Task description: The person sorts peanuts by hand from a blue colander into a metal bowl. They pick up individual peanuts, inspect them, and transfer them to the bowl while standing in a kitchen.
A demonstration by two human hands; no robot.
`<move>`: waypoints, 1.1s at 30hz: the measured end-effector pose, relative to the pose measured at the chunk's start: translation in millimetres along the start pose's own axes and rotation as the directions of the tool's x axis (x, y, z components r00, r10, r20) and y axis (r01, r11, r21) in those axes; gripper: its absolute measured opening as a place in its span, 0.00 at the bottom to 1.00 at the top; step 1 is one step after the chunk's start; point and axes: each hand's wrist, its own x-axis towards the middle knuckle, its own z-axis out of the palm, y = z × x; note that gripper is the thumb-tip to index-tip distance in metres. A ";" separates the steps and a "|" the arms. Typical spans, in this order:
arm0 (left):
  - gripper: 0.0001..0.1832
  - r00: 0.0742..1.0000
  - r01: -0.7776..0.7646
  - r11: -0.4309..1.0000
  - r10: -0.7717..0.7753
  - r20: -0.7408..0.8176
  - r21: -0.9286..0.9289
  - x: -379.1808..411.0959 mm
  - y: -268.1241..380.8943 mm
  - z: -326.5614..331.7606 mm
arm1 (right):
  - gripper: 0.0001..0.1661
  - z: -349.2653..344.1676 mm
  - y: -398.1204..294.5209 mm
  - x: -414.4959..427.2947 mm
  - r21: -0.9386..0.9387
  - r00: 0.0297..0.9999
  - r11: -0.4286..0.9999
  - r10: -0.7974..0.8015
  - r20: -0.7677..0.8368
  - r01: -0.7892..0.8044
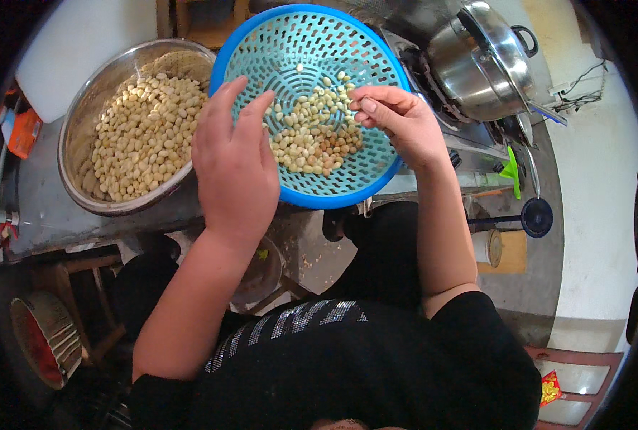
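A blue-rimmed plastic colander (pixel 345 201) with a pale turquoise perforated bowl lies before me. Pale shelled beans or nuts (pixel 297 156) are spread over its bottom, some of them browner on the near right side. My left hand (pixel 238 156) hovers over the colander's left side, fingers apart, holding nothing visible. Above the right part of the colander, my right hand (pixel 402 118) has its thumb and index finger pinched together; whether something small sits between the tips is unclear. Left of the colander, a steel basin (pixel 77 123) holds a large heap of similar pale kernels (pixel 147 129).
A lidded steel pot (pixel 458 80) stands on the stove at the back right. Near it are a bright green utensil (pixel 511 172) and a dark ladle (pixel 537 217). An orange packet (pixel 25 133) lies far left; a round container (pixel 47 338) is low at the left.
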 end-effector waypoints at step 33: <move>0.10 0.997 0.004 0.974 -0.022 -0.077 -0.227 18.2 27.2 13.1 | 0.11 73.3 2.6 -14.5 0.297 0.991 0.946 -0.112 -0.066 0.127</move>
